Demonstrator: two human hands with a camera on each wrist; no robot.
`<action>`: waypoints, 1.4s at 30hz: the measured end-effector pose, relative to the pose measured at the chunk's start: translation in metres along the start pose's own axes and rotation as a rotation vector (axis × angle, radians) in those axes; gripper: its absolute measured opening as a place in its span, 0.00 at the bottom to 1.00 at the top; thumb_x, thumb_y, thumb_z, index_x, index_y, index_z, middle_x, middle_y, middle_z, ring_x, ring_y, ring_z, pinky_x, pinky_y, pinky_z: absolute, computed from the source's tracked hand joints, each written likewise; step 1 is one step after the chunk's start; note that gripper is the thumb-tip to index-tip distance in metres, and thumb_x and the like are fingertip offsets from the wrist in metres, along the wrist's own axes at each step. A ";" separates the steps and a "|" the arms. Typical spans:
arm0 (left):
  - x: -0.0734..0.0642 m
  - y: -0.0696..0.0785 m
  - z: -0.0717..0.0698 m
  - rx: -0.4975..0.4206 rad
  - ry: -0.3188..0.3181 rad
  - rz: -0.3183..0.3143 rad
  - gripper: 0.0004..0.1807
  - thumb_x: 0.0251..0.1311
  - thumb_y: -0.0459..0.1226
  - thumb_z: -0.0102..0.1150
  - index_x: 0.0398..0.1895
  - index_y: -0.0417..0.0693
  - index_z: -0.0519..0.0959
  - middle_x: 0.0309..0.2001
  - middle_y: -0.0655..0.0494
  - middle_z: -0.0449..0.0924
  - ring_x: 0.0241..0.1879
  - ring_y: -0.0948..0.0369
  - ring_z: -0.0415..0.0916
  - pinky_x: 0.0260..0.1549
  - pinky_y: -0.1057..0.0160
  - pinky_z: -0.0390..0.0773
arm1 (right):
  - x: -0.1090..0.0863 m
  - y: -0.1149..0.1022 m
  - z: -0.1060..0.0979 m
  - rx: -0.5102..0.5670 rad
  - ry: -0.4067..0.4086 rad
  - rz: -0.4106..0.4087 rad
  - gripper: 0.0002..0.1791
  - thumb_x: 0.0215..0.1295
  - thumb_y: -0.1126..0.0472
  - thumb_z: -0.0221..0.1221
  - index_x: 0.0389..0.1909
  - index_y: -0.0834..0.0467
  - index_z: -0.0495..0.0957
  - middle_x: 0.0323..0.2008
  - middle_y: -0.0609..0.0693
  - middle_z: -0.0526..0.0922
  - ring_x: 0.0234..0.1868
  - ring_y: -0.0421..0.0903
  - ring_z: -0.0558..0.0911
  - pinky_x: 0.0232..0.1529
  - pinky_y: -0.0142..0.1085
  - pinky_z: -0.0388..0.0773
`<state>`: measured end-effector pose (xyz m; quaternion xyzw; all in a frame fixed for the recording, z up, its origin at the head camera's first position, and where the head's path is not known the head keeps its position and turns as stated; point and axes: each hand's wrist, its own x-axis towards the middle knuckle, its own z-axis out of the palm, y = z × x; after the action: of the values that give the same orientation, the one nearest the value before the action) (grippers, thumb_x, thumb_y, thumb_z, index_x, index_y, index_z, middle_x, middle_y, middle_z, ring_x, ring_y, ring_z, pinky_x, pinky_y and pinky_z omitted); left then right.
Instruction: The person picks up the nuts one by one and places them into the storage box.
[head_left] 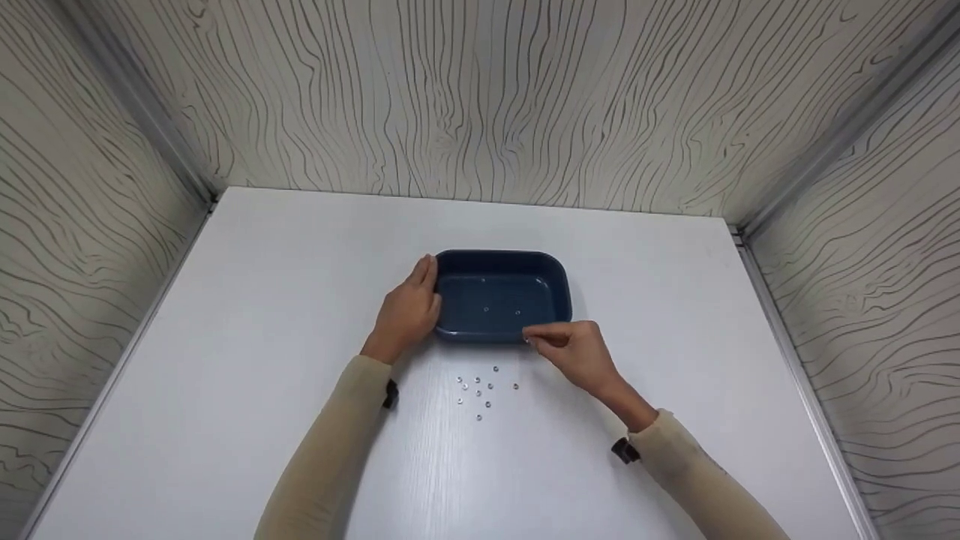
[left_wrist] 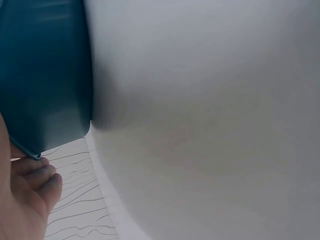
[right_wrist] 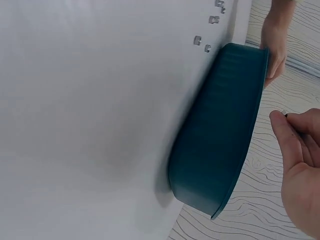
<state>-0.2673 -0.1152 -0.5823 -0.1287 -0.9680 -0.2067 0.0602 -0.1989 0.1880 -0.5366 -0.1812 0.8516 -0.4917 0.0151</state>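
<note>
A deep blue rectangular container (head_left: 502,337) sits on the white table. My left hand (head_left: 407,309) holds its left side, with the thumb at the rim; in the left wrist view the curled fingers (left_wrist: 37,177) show by the rim's corner. Over the front rim, toward the right corner, my right hand (head_left: 574,352) pinches a small metal nut (right_wrist: 284,113) between thumb and index finger. A couple of similar nuts (head_left: 517,312) lie on the container's floor. Several more nuts (head_left: 478,393) are scattered on the table in front of the container, between my forearms.
The white table (head_left: 225,337) is bounded by wood-grain patterned panels (head_left: 465,105) at the back and both sides. Grey metal rails (head_left: 810,382) run along its side edges. Dark wrist straps (head_left: 625,451) show at my sleeves.
</note>
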 end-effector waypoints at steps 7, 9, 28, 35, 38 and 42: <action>0.000 0.000 0.001 0.010 -0.007 -0.005 0.34 0.77 0.40 0.39 0.82 0.34 0.56 0.83 0.40 0.57 0.81 0.48 0.61 0.74 0.49 0.72 | 0.012 -0.001 -0.006 0.285 -0.023 0.173 0.12 0.65 0.68 0.69 0.49 0.66 0.89 0.48 0.64 0.91 0.49 0.57 0.92 0.49 0.34 0.89; 0.000 -0.001 0.001 0.015 -0.006 -0.006 0.34 0.77 0.41 0.38 0.82 0.34 0.55 0.83 0.40 0.57 0.81 0.48 0.61 0.75 0.50 0.72 | 0.015 -0.001 -0.007 0.329 -0.025 0.192 0.13 0.66 0.69 0.68 0.50 0.68 0.88 0.49 0.65 0.90 0.50 0.60 0.91 0.49 0.35 0.89; 0.001 -0.002 0.001 0.016 0.007 0.005 0.34 0.77 0.41 0.38 0.82 0.34 0.56 0.82 0.40 0.59 0.80 0.47 0.64 0.73 0.49 0.74 | 0.046 0.000 -0.007 0.541 -0.004 0.322 0.22 0.69 0.73 0.63 0.62 0.78 0.77 0.59 0.76 0.82 0.50 0.46 0.92 0.53 0.35 0.88; 0.000 -0.001 0.001 -0.001 -0.032 -0.014 0.35 0.78 0.41 0.37 0.83 0.36 0.52 0.84 0.41 0.55 0.81 0.47 0.61 0.76 0.49 0.71 | 0.057 0.000 -0.004 0.561 0.042 0.342 0.20 0.70 0.76 0.60 0.61 0.79 0.77 0.58 0.75 0.82 0.47 0.46 0.93 0.52 0.36 0.89; 0.000 -0.001 0.001 -0.002 -0.020 -0.013 0.35 0.78 0.41 0.38 0.83 0.35 0.52 0.83 0.40 0.56 0.81 0.47 0.62 0.76 0.49 0.71 | 0.062 0.002 -0.003 0.564 0.060 0.347 0.20 0.69 0.76 0.61 0.60 0.79 0.77 0.57 0.75 0.83 0.46 0.45 0.93 0.50 0.35 0.89; 0.000 -0.001 0.001 -0.002 -0.005 -0.006 0.35 0.77 0.40 0.39 0.83 0.35 0.53 0.83 0.39 0.57 0.80 0.47 0.62 0.75 0.49 0.71 | 0.068 0.004 -0.002 0.560 0.087 0.351 0.21 0.68 0.75 0.63 0.60 0.79 0.77 0.57 0.75 0.83 0.45 0.44 0.93 0.49 0.34 0.89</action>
<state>-0.2679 -0.1158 -0.5835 -0.1263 -0.9683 -0.2077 0.0568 -0.2637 0.1693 -0.5292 0.0009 0.7013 -0.7039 0.1123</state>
